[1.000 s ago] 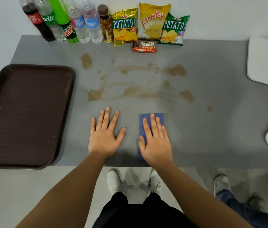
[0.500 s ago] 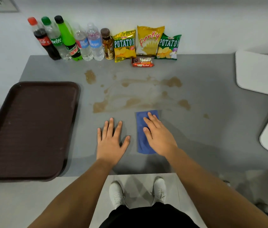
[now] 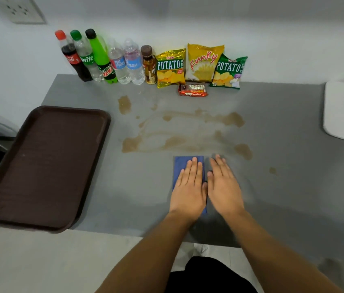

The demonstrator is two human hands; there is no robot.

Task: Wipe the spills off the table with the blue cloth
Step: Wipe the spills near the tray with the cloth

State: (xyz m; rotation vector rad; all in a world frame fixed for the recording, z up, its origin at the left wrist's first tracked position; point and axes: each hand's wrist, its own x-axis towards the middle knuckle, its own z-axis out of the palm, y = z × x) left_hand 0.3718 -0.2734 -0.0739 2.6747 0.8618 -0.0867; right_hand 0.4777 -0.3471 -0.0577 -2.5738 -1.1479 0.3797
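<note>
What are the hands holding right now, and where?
Nothing is gripped. The left hand lies flat on the cloth, covering its right half; the right hand is open beside it.

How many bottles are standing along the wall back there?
6, in one row at the back left of the table: cola, Sprite, Mountain Dew, two water bottles, and a small brown bottle.

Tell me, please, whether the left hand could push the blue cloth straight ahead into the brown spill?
Probably yes: the left hand lies flat on the blue cloth, and only bare table separates it from the spill.
</note>
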